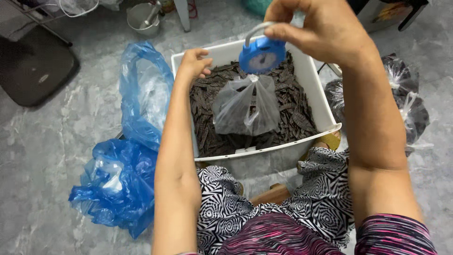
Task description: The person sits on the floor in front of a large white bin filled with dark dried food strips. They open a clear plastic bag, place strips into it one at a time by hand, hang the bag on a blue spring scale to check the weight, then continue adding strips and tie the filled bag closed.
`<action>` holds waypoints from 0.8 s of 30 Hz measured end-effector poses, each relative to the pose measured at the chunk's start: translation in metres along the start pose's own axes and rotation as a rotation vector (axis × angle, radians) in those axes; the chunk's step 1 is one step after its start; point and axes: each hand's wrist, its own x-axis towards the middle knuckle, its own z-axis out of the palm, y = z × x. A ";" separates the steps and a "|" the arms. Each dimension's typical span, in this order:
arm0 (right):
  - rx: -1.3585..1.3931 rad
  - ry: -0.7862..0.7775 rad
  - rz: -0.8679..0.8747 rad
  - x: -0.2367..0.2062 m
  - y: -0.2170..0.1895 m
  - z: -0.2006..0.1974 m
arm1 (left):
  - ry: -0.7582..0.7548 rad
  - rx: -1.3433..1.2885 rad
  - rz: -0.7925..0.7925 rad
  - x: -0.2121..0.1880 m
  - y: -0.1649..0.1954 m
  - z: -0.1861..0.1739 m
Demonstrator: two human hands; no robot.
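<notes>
This looks like a home or small back-room floor used for packing goods by hand. The floor [42,141] is grey marbled tile. A white plastic tub [317,94] of dark dried pieces sits in the middle, crumpled blue plastic bags [127,179] lie left, tied filled bags [410,104] right, a metal pot [141,19] far.
</notes>
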 end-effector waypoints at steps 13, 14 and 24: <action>-0.001 0.041 -0.224 0.007 0.024 0.009 | 0.171 -0.096 -0.245 -0.010 -0.023 -0.014; 0.007 0.037 -0.222 0.008 0.024 0.009 | 0.168 -0.068 -0.252 -0.010 -0.025 -0.014; 0.022 0.003 -0.186 0.011 0.019 0.004 | 0.102 -0.031 -0.251 -0.005 -0.031 -0.018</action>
